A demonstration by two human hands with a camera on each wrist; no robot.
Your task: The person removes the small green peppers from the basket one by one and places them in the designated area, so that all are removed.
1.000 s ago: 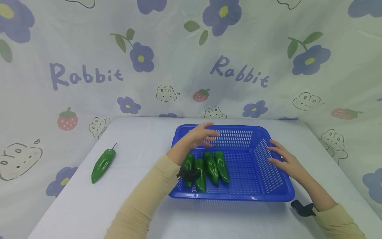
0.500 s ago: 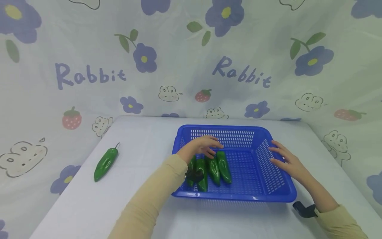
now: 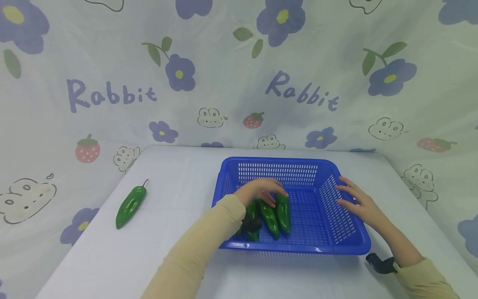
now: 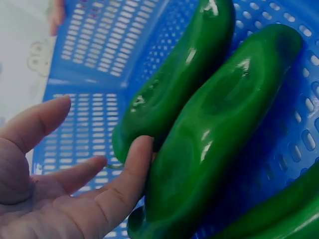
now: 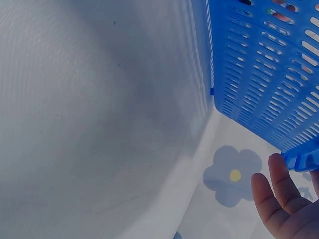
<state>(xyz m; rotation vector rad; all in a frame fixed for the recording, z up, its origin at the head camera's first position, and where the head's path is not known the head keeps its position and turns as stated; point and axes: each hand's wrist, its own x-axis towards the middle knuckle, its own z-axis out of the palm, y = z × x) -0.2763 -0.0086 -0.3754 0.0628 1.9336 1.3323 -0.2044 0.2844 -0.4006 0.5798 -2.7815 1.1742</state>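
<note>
My left hand [image 3: 263,191] reaches down into the blue plastic basket [image 3: 291,250], above the stem ends of several green peppers. Up close in the left wrist view, one fingertip rests between the rightmost pepper [image 4: 174,74] and the larger-looking pepper [image 4: 219,129] beside it, right against the skin. The thumb stands apart, and nothing is enclosed in that hand. My right hand [image 3: 361,203] is at the basket's right side, its fingers spread over the rim; the right wrist view shows those fingers [image 5: 281,184] close by the rim. The leftmost pepper is mostly hidden behind my left wrist.
One more green pepper [image 3: 130,207] lies alone on the white table [image 3: 179,174], left of the basket. Black wrist mounts [image 3: 381,263] sit on both wrists. A patterned cloth [image 3: 224,91] hangs behind and beside the table.
My left hand has come down and rightward to the peppers. The rightmost pepper has shifted slightly toward me. My right hand has stayed at the rim.
</note>
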